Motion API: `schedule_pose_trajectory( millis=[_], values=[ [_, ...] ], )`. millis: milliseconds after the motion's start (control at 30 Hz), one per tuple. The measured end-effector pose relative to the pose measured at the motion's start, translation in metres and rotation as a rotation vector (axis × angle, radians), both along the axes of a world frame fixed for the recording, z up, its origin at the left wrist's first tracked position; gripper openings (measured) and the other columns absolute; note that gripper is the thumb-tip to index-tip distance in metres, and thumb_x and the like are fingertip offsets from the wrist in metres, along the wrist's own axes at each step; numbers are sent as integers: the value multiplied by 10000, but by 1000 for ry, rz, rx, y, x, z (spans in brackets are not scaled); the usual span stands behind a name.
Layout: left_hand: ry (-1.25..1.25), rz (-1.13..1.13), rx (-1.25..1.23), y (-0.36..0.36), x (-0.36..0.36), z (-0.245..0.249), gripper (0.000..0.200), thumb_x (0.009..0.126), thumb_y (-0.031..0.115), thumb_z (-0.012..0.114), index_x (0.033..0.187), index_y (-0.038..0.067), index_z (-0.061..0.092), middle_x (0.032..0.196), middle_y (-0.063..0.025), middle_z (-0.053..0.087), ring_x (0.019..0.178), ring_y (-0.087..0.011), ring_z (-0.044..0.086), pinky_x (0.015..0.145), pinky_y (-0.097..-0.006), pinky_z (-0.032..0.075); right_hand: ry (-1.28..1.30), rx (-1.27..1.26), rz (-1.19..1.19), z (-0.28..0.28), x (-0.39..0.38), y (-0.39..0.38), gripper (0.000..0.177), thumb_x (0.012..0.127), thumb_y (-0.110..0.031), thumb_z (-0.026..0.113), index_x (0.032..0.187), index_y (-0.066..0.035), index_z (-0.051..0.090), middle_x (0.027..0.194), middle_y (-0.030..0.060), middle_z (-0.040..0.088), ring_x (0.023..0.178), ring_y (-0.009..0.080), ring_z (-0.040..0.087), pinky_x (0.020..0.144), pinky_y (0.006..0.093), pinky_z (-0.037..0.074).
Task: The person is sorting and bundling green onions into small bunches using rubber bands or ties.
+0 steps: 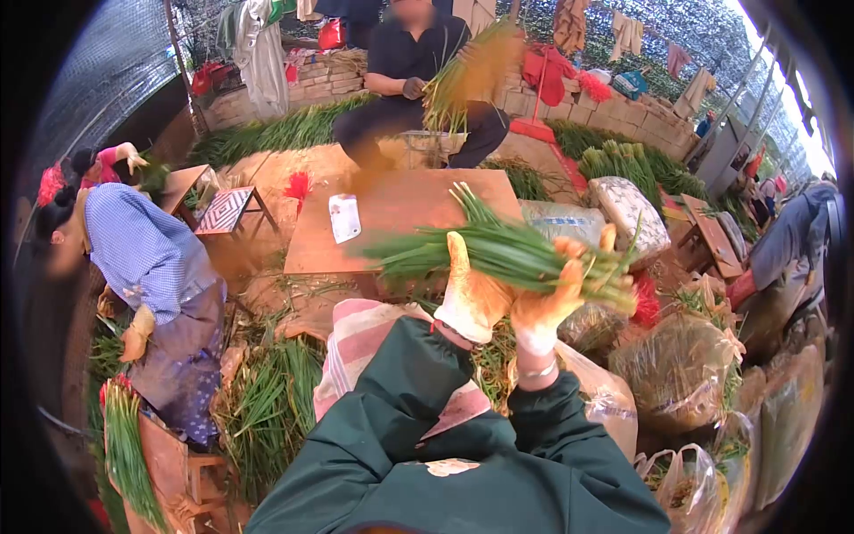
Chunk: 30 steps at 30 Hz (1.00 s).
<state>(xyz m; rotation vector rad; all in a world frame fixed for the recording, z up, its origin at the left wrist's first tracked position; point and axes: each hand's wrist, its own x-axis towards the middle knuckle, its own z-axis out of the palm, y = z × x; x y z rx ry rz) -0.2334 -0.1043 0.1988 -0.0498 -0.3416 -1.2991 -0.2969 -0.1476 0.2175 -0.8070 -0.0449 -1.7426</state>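
Observation:
A bunch of garlic chives [511, 252], long green leaves with paler stem ends, lies sideways across both my hands above the near edge of a low wooden table. My right hand [553, 298], in an orange-stained white glove, grips the stem end at the right. Beside it my left hand [474, 298], gloved alike, holds the middle from below with its thumb up; its other fingers are mostly hidden. The leaf tips to the left are blurred by motion. Behind the bunch, more chive stems [471, 203] stick out towards the table's far side.
On the low table [400, 200] lies a white card-like object [344, 218]. A co-worker [418, 80] opposite holds another bunch; a person in a checked shirt [138, 240] bends at the left. Loose chives [271, 400] lie at my left, filled plastic bags [680, 369] at my right.

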Motion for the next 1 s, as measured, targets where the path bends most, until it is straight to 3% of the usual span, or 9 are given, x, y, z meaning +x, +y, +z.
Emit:
schedule_pose_trajectory(
  millis=[167,400,500,567,700,800,867,933,1000],
  values=[
    [89,104,134,-8,23,-31,803,840,739,383,1260,72,540,1252,-154,569,1064,-356,580,915,-499,490,99,-91,25,-40,0,34,534,903,-133,536,1384,-79,312,1135,62,484,1103,206,466,980,384,398],
    [106,375,129,-27,69,-39,186,913,190,610,1089,134,590,864,16,613,840,-148,598,847,-331,504,160,151,378,-82,-15,10,427,892,-160,599,1276,-46,451,1217,97,515,1188,229,474,1045,387,372],
    [30,408,170,-31,87,-41,198,897,182,630,1083,130,589,851,12,604,840,-140,592,833,-345,510,1165,-152,206,-197,-56,-42,364,983,-244,468,1270,-23,507,1196,115,583,1063,222,576,955,432,465],
    [-194,398,262,-29,91,-42,216,876,137,640,1084,116,587,853,3,607,815,-136,591,792,-335,507,995,418,666,-252,-98,-88,384,863,-38,578,1242,5,528,1162,105,610,1038,226,586,980,341,454],
    [-741,651,358,-47,74,-55,224,784,3,650,1000,57,620,922,-19,640,736,-146,608,661,-276,473,1096,-92,-145,-133,-123,-96,370,921,-146,531,1251,20,541,1259,152,544,1178,232,506,1021,360,391],
    [-987,508,390,-68,49,-74,263,768,-22,666,1020,36,615,926,-50,640,768,-175,615,658,-287,489,1034,-73,350,-56,-78,-93,670,896,-248,567,1472,-76,271,1458,188,347,1366,276,309,1115,393,236],
    [-17,-137,252,-103,56,-122,319,784,-20,681,1091,6,597,1000,-116,651,895,-278,637,763,-340,529,980,-235,558,-28,-46,-87,782,873,-278,596,1491,-65,166,1400,212,425,1344,269,350,1142,418,178],
    [-379,32,227,-97,36,-119,311,782,-3,693,1083,-7,615,1010,-114,669,944,-249,638,807,-335,528,1193,-1223,71,-45,-47,-123,647,877,-193,627,1409,-9,308,1211,176,599,1176,233,531,1084,407,317],
    [-861,347,166,-97,36,-116,251,755,24,730,992,-28,670,962,-74,704,947,-139,632,863,-309,513,1213,-984,127,-71,-46,-107,655,858,-176,649,1401,-10,324,1199,170,605,1142,226,545,1050,389,345]
  ],
)
